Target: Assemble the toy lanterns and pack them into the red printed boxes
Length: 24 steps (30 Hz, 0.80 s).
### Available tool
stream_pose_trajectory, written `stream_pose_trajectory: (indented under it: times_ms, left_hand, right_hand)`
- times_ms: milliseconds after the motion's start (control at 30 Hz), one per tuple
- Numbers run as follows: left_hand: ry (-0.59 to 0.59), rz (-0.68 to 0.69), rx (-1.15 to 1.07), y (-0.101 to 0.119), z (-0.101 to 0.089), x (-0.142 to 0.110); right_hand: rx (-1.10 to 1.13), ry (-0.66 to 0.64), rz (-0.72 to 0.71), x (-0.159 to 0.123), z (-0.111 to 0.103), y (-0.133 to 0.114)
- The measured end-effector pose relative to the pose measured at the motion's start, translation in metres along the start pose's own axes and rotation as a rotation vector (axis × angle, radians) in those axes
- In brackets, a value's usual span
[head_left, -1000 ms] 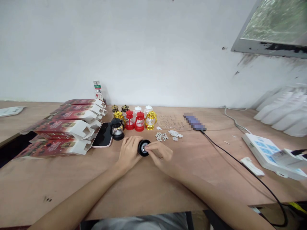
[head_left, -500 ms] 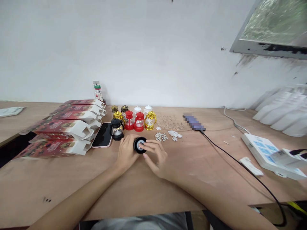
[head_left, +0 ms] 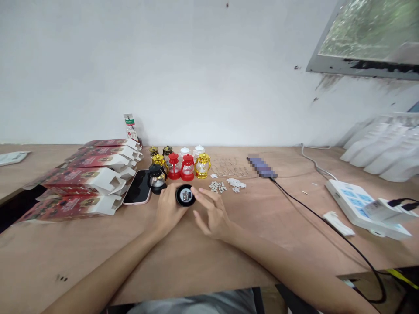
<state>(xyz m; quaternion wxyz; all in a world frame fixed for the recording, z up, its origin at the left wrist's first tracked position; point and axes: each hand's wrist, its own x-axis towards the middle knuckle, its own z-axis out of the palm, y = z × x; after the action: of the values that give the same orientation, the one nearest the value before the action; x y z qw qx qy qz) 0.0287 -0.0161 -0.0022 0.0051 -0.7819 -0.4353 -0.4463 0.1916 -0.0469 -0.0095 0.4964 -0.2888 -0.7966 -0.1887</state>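
My left hand (head_left: 168, 207) is wrapped round a small black lantern (head_left: 185, 196), its underside turned up towards me. A pale round recess with small dark and metallic parts shows in that base. At its right rim, my right hand (head_left: 212, 213) hovers with fingers apart; I cannot tell whether a fingertip touches the rim. Just behind, another black lantern (head_left: 157, 178) stands upright. Red lanterns (head_left: 187, 167), gold lanterns (head_left: 203, 165) and white ones (head_left: 199, 151) are grouped beyond it. To their right lie several button cells (head_left: 218, 187) and small white plastic pieces (head_left: 236, 183).
Red printed boxes (head_left: 81, 181) with open flaps lie at left, by a phone (head_left: 137, 187). Thin wire pieces (head_left: 229, 167) lie behind the cells. A second phone (head_left: 262, 166) trails a black cable (head_left: 304, 211) towards me. A power strip (head_left: 356, 205) sits at right.
My right fingers have drawn back from the middle of the lantern's base to its right edge, uncovering the recess. The left hand keeps its hold. The whole view has shifted slightly.
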Motion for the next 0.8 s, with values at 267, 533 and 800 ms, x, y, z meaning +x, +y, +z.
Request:
stream_pose_trajectory:
  times_ms: [267,533,800]
  left_hand:
    - [0.012,0.012,0.013,-0.005,-0.005,0.003]
    - [-0.017,0.042,0.029,-0.004,-0.007,0.003]
    - [-0.039,0.063,0.056,-0.005,-0.007,0.002]
  right_hand:
    - [-0.407,-0.379,0.508,0.0,-0.011,0.068]
    - [-0.582,-0.797,0.645,0.009,-0.014,0.057]
    - [-0.508,-0.857,0.637,0.009,-0.009,0.056]
